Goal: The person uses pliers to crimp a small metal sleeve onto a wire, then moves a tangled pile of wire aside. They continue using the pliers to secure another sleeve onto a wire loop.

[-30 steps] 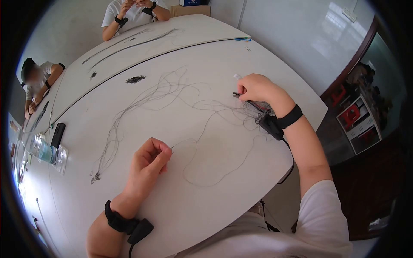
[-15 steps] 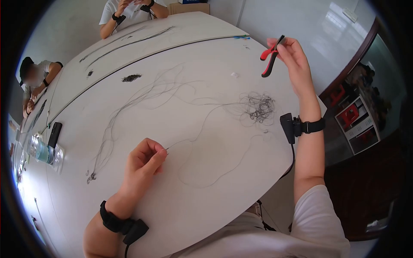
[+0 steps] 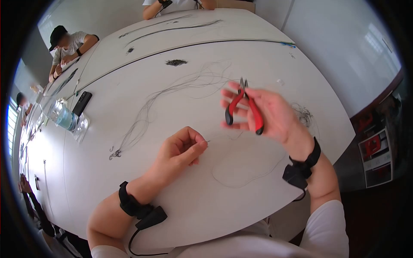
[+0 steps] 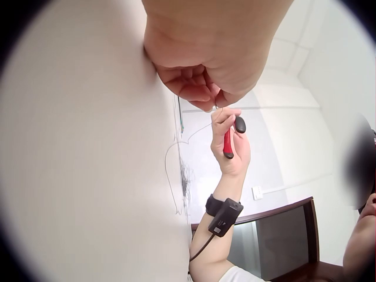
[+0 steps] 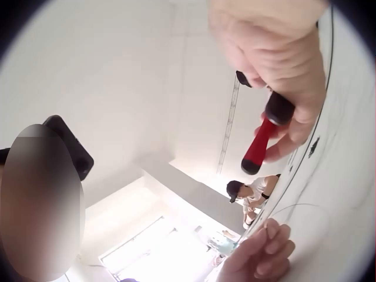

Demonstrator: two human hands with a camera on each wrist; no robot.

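In the head view my left hand (image 3: 178, 152) pinches the end of a thin grey line (image 3: 234, 186) between thumb and fingertip. A tiny dark tip sticks out there, too small to make out. The line loops over the white table toward my right forearm. My right hand (image 3: 273, 114) holds red-and-black pliers (image 3: 258, 117) above the table, with their handles spread and the metal nose pointing away from me. Behind that wrist lies a tangled coil of line (image 3: 306, 116), partly hidden. A long bundle of lines (image 3: 148, 103) lies beyond my left hand, with small hooks (image 3: 115, 154) at its near end.
A dark clump (image 3: 176, 62) lies farther back on the table (image 3: 172, 228). On the left are a clear bottle (image 3: 64, 116) and a black rectangular object (image 3: 82, 103). Other people (image 3: 71, 47) sit along the far and left edges.
My right hand has lifted the pliers from the tangled coil, then brought them back toward my left hand, with their handles now spread. The left hand keeps its pinch. The head view has shifted.
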